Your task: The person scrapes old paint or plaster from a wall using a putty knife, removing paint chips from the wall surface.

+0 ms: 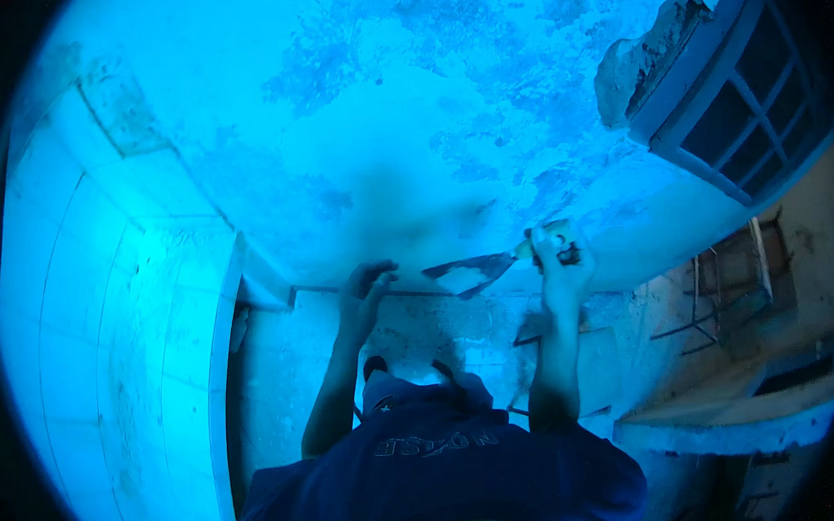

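My right hand (562, 260) is closed around the pale handle of a putty knife (463, 275). Its broad, dark, triangular blade points left and carries a patch of white paste. To the left of the blade's tip is my left hand (370, 282), raised, fingers loosely bent and apart, with nothing visible in it. Both hands are in front of a patchy plastered wall (403, 123), and a soft shadow falls on it above them. Blue light tints everything, so true colours are hard to judge.
At the upper right is a paned window (747, 111) with a rough broken ledge. A tall panelled surface (117, 344) stands on the left. Flat board (600, 369) lies on the floor by my right arm. Farther right are a metal-legged frame (713, 310) and a slab (735, 428).
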`<state>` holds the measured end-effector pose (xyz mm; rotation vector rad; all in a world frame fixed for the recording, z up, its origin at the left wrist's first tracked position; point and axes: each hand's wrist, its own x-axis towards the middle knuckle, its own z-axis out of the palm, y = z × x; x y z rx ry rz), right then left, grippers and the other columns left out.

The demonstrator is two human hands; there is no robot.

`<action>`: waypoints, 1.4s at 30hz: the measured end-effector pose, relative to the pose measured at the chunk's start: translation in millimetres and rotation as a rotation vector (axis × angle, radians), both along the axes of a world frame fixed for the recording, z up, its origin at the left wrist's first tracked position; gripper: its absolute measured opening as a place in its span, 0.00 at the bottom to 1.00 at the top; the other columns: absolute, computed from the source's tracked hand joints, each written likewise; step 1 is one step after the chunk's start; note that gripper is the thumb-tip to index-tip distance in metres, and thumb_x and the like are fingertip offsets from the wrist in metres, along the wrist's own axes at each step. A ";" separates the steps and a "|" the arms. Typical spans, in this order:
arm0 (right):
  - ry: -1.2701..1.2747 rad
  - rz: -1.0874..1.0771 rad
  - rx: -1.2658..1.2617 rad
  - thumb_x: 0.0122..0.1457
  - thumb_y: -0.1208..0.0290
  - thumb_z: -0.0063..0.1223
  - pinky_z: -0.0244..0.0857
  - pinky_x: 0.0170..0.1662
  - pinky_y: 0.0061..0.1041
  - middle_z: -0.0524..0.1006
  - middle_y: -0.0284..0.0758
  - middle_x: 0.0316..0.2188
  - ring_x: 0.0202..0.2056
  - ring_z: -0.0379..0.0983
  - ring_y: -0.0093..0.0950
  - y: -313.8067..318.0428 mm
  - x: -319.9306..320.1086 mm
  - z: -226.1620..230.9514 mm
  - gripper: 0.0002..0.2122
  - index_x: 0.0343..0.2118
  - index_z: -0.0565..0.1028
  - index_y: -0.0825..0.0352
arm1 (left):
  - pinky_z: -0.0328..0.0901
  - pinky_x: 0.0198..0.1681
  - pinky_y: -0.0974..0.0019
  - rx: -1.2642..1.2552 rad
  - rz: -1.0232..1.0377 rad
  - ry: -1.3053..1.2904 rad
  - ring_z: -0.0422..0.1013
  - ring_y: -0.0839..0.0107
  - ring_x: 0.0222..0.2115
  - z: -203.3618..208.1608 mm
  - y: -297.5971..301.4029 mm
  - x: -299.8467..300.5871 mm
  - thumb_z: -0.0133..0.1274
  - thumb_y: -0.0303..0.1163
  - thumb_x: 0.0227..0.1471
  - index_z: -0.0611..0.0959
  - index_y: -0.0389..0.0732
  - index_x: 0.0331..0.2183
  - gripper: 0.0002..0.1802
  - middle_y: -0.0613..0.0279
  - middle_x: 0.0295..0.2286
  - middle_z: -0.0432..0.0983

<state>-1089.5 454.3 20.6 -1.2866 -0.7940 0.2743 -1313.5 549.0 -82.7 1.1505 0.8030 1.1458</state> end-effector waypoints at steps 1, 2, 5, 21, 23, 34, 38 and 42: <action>0.030 0.005 -0.025 0.49 0.78 0.58 0.55 0.21 0.12 0.70 0.25 0.19 0.19 0.62 0.11 6.3 -11.2 1.4 0.05 0.26 0.72 0.67 | 0.65 0.37 0.71 0.032 -0.090 -0.104 0.71 0.74 0.32 9.0 9.1 8.3 0.48 0.27 0.52 0.79 0.33 0.30 0.08 0.61 0.27 0.76; 0.073 0.024 0.008 0.49 0.78 0.57 0.56 0.20 0.12 0.71 0.27 0.19 0.18 0.63 0.12 13.1 -26.4 7.1 0.05 0.26 0.71 0.66 | 0.66 0.37 0.71 0.064 -0.177 -0.205 0.71 0.75 0.31 13.1 19.4 9.9 0.48 0.28 0.52 0.79 0.33 0.30 0.08 0.62 0.27 0.75; 0.091 0.052 0.053 0.50 0.78 0.56 0.57 0.20 0.13 0.73 0.30 0.20 0.18 0.65 0.14 30.1 -48.4 10.8 0.05 0.24 0.70 0.66 | 0.66 0.36 0.73 0.026 -0.257 -0.056 0.72 0.76 0.29 5.7 45.4 8.1 0.49 0.28 0.52 0.79 0.33 0.28 0.08 0.62 0.26 0.75; 0.263 -0.083 0.094 0.54 0.73 0.50 0.57 0.17 0.16 0.72 0.35 0.20 0.18 0.68 0.21 90.0 -75.6 -17.4 0.08 0.21 0.67 0.64 | 0.66 0.30 0.61 -0.294 -0.097 -0.457 0.69 0.68 0.29 -17.7 83.1 18.3 0.38 0.51 0.55 0.76 0.41 0.28 0.23 0.61 0.26 0.72; 0.106 -0.089 0.187 0.56 0.69 0.48 0.59 0.20 0.20 0.69 0.35 0.20 0.18 0.67 0.25 93.3 -71.8 -25.9 0.09 0.21 0.65 0.64 | 0.68 0.31 0.61 -0.325 -0.142 -0.450 0.71 0.67 0.29 -25.0 88.2 22.1 0.42 0.49 0.54 0.75 0.41 0.29 0.20 0.61 0.26 0.72; 0.628 0.562 0.581 0.57 0.43 0.27 0.43 0.17 0.22 0.53 0.27 0.06 0.10 0.46 0.21 105.5 -56.5 37.3 0.27 0.09 0.54 0.59 | 0.62 0.30 0.71 0.162 -0.056 -0.350 0.69 0.74 0.28 -6.9 116.7 51.6 0.45 0.34 0.55 0.78 0.35 0.23 0.15 0.64 0.21 0.73; 0.246 0.589 0.734 0.57 0.43 0.21 0.41 0.14 0.23 0.51 0.28 0.05 0.09 0.44 0.21 123.8 -31.6 94.8 0.29 0.08 0.56 0.62 | 0.63 0.35 0.63 0.652 0.441 -0.214 0.71 0.65 0.31 58.0 177.6 61.7 0.46 0.36 0.53 0.79 0.32 0.29 0.15 0.53 0.29 0.75; -0.062 0.698 0.766 0.58 0.48 0.26 0.40 0.13 0.22 0.53 0.29 0.05 0.09 0.44 0.21 153.5 -12.8 137.8 0.27 0.09 0.57 0.64 | 0.58 0.47 0.54 1.193 0.922 0.086 0.67 0.53 0.40 94.4 246.7 67.4 0.47 0.41 0.51 0.74 0.31 0.40 0.22 0.44 0.41 0.69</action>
